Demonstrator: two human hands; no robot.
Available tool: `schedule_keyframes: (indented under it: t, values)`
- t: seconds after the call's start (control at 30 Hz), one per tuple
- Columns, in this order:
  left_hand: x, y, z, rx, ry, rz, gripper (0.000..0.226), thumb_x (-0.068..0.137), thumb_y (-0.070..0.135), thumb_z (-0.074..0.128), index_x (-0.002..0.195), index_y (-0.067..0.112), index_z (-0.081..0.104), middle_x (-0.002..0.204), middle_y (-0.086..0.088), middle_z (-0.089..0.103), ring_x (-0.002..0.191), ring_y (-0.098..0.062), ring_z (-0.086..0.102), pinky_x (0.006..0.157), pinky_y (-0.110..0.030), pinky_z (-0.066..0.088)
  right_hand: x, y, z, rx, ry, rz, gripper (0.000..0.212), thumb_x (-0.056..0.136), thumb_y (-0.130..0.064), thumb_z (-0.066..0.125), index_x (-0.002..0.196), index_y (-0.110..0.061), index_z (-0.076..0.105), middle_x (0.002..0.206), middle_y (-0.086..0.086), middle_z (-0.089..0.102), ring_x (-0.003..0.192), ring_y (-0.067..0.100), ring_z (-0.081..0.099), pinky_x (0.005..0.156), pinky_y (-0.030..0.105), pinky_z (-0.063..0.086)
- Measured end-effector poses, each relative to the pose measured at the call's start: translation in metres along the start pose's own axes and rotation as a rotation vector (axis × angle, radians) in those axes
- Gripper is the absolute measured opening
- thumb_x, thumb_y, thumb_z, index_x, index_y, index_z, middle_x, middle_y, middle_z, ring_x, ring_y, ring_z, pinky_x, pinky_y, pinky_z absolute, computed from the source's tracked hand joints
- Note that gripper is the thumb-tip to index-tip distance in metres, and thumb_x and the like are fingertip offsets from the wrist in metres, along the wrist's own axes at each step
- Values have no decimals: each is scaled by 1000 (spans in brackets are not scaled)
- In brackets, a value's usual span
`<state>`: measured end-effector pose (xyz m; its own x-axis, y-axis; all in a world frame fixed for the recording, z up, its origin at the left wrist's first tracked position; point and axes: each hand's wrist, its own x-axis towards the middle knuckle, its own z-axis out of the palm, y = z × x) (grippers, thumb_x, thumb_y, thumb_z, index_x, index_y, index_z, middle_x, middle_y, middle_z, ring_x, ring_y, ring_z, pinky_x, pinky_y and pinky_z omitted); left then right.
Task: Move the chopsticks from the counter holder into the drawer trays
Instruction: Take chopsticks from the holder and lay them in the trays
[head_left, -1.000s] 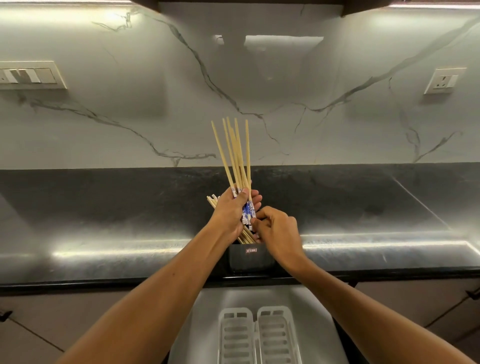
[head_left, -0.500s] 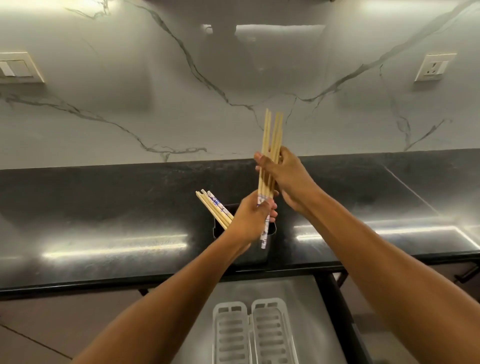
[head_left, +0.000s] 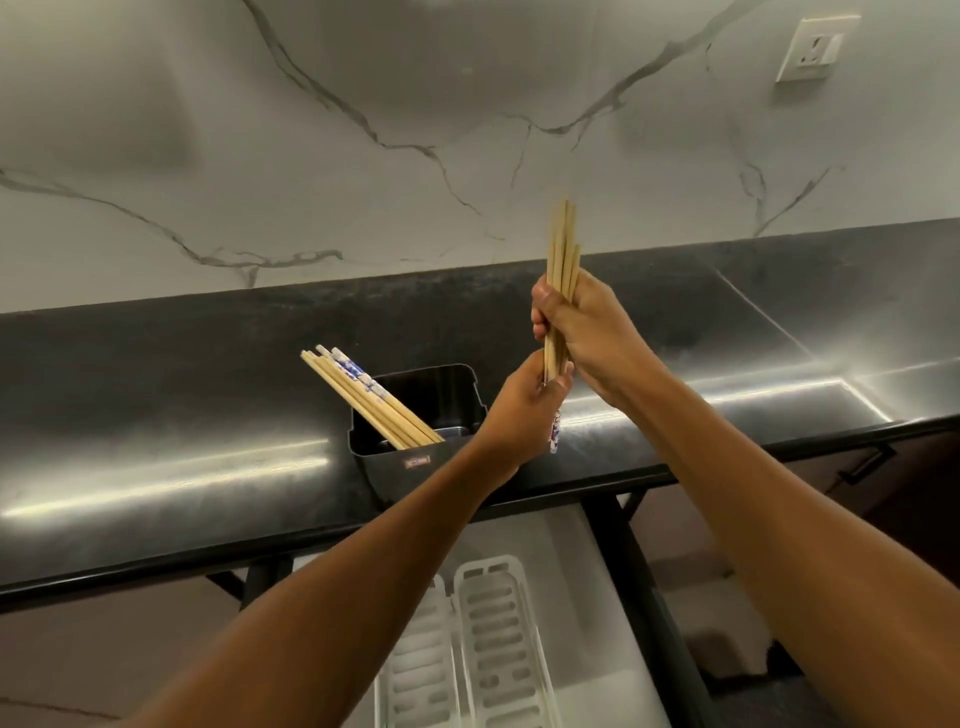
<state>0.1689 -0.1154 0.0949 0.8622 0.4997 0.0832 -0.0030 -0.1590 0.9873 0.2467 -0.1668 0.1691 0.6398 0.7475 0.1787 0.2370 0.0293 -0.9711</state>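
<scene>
Head camera is looking down over a dark table (head_left: 156, 457) backed by a marbled wall (head_left: 260, 156), with an open drawer (head_left: 571, 597) showing below the table's front edge. Right hand (head_left: 587, 332) is grasping a bundle of chopsticks (head_left: 562, 244) upright above the table, fingers curled round the middle of the bundle so the plain ends are standing up past the knuckles. Left hand (head_left: 524, 410) is sitting just beneath it, pinching the lower ends of the same bundle; a blue-and-white patterned tip is poking out below its fingers. Both hands are therefore clenched on the one bundle, apparently squaring it up.

A black holder (head_left: 415, 462) is standing near the table's front edge, to the left of the hands, and a few remaining chopsticks (head_left: 363, 397) are leaning in it, tilted up and to the left with patterned ends at the top. Down in the drawer, two white slotted trays (head_left: 488, 649) are lying side by side, partly crossed by the left forearm; no chopsticks are showing in the visible part of them.

Judging by this, the step in hand is gathering and aligning a lifted batch before carrying it down. Next move is likely calling for lowering the bundle toward the drawer, turning it from upright to lying flat along a tray's length, and keeping the sticks together so none is slipping loose. After that, the holder is waiting for another trip.
</scene>
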Motion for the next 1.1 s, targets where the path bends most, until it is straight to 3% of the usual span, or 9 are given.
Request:
schedule_keyframes:
  t: [0.13, 0.27, 0.4, 0.53, 0.7, 0.83, 0.93, 1.03, 1.1]
  values:
    - [6, -25, 17, 101, 144, -33, 19, 96, 18, 45, 83, 22, 58, 78, -2, 63, 71, -14, 56, 66, -29, 47, -3, 34, -7, 6, -15, 39, 13, 99, -21, 45, 93, -15, 55, 76, 0, 56, 67, 6, 57, 66, 17, 53]
    - [8, -51, 31, 142, 294, -21, 24, 96, 16, 46, 74, 19, 55, 64, 4, 57, 56, -3, 51, 51, -12, 41, -6, 63, -5, 31, -20, 21, 11, 99, -16, 45, 93, -12, 53, 81, 3, 54, 73, 9, 56, 68, 18, 52]
    - [11, -75, 37, 43, 296, 40, 31, 97, 8, 44, 69, 20, 51, 58, 3, 50, 49, -2, 45, 44, -12, 37, -5, 85, -3, 70, -1, 9, 10, 98, -14, 46, 92, -16, 53, 85, 4, 54, 77, 10, 56, 71, 19, 52]
    - [13, -100, 42, 47, 274, -71, 34, 95, 14, 49, 64, 26, 53, 52, 8, 50, 46, -1, 44, 45, -17, 35, -14, 110, 0, 61, 5, 63, 9, 98, -14, 46, 92, -15, 52, 84, 4, 54, 78, 12, 56, 74, 24, 52]
    - [20, -106, 37, 64, 304, -16, 35, 95, 13, 51, 64, 29, 53, 52, 7, 52, 46, 0, 47, 46, -18, 40, -10, 114, 0, 76, 1, 39, 10, 99, -18, 45, 92, -18, 53, 82, 2, 55, 76, 8, 56, 70, 20, 52]
    - [19, -116, 36, 111, 323, -87, 38, 95, 12, 53, 60, 28, 49, 55, 5, 50, 51, -8, 49, 56, -35, 46, -15, 124, 6, 25, -5, 72, 12, 98, -21, 47, 98, -12, 54, 83, 3, 57, 79, 9, 58, 71, 23, 51]
    - [18, -113, 36, -119, 310, -115, 39, 98, 8, 42, 61, 16, 49, 57, -3, 45, 51, -9, 45, 57, -28, 39, -15, 127, 8, 19, 6, 68, 14, 98, -23, 47, 99, -12, 55, 83, 2, 59, 79, 10, 60, 72, 24, 53]
    - [18, -109, 35, -113, 344, -159, 37, 103, 15, 28, 71, 9, 48, 68, -9, 41, 61, -16, 41, 62, -25, 36, -17, 126, 13, 11, 3, 79, 13, 98, -23, 47, 96, -13, 55, 81, 3, 59, 80, 14, 60, 75, 27, 53]
    - [12, -107, 30, -171, 341, -172, 34, 102, 14, 32, 73, 9, 49, 68, -10, 41, 61, -17, 42, 62, -26, 35, -20, 122, 15, 2, 1, 84, 13, 98, -22, 47, 93, -14, 55, 80, 4, 59, 78, 15, 59, 74, 28, 53]
